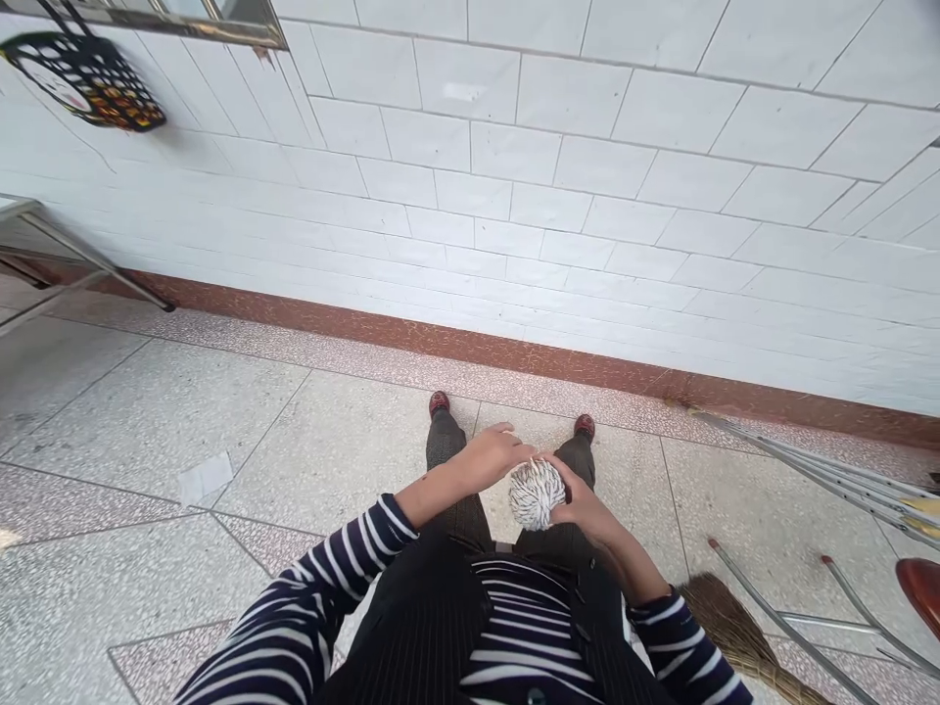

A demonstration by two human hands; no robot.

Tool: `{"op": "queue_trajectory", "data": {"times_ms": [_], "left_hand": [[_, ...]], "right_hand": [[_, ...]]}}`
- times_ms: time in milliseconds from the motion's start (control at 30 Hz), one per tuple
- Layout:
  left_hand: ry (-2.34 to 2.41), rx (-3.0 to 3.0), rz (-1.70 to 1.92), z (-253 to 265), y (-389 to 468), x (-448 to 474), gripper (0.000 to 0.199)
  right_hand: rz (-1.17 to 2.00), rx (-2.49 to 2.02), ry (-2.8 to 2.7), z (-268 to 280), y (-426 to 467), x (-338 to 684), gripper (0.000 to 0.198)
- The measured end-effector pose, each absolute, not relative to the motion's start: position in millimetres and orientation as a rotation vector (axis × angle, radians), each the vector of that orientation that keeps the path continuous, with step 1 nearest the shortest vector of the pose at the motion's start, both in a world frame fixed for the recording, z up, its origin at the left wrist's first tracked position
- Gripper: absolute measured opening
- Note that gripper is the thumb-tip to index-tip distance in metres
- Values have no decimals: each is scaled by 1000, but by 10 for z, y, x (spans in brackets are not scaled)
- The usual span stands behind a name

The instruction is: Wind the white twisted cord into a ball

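A ball of white twine with dark flecks sits in front of my waist, above the floor. My right hand grips it from the right side, the thumb on the near side and the fingers around the far side. At the upper left of the ball is my left hand, its fingers stretched toward the right fingertips. Whether those left fingers touch the ball is hard to tell; nothing shows in that hand.
A white tiled wall rises ahead. On the right lie a straw broom, metal chair legs and a folded metal frame. A metal table stands left, below a hanging patterned bag. Paper lies on the floor.
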State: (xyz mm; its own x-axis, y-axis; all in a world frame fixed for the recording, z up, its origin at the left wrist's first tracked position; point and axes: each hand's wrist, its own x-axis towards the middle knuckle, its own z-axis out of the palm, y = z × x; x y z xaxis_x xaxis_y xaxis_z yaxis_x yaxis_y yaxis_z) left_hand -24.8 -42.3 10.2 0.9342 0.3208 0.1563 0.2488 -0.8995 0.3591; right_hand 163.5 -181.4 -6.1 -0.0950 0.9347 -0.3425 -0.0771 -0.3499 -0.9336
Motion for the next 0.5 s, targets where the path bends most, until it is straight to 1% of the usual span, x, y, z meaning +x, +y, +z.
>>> {"op": "queue_trajectory", "data": {"times_ms": [100, 200, 267, 333, 500], "left_hand": [[622, 2470, 294, -42, -345, -229, 28], [763, 2175, 257, -215, -376, -213, 31], [765, 2054, 262, -326, -486, -196, 32], [746, 1995, 249, -412, -645, -173, 31], [721, 1985, 180, -452, -977, -164, 25]], "right_hand": [[1644, -1166, -938, 74, -1891, 1664, 88], [1584, -1046, -833, 255, -1938, 1667, 94], [1517, -1010, -776, 383, -1941, 1676, 92], [1483, -991, -737, 485, -1930, 1694, 89], [1551, -925, -619, 554, -1896, 1777, 92]]}}
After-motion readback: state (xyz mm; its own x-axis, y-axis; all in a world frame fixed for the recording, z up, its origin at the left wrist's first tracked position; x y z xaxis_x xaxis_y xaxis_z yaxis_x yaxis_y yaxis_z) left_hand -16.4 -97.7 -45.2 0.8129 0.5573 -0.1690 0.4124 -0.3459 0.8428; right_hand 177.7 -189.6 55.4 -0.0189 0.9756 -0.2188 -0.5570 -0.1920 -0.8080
